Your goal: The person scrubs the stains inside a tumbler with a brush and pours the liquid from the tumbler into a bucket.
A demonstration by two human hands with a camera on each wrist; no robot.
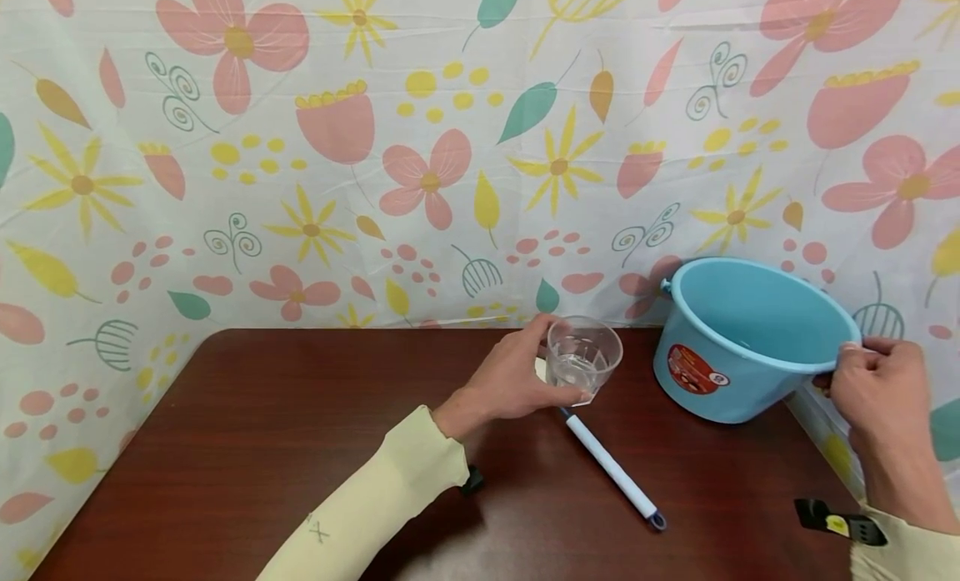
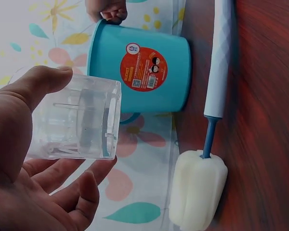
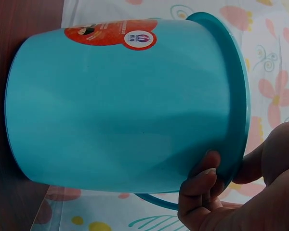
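My left hand (image 1: 510,377) grips a clear cup (image 1: 583,356) round its side and holds it above the table. In the left wrist view the thumb lies along one side of the cup (image 2: 82,118), fingers on the other. A blue bucket (image 1: 750,339) with a red label stands at the right back. The right hand (image 1: 885,389) pinches its rim; in the right wrist view the fingertips (image 3: 204,180) curl under the rim of the bucket (image 3: 130,110). Below the cup lies a sponge brush with a white handle (image 1: 611,464); its cream sponge head (image 2: 197,190) shows in the left wrist view.
The dark brown wooden table (image 1: 247,448) ends at a curtain (image 1: 420,172) printed with flowers and leaves, which hangs close behind it. The bucket sits near the table's right edge. Its blue carrying handle (image 3: 159,201) hangs behind it.
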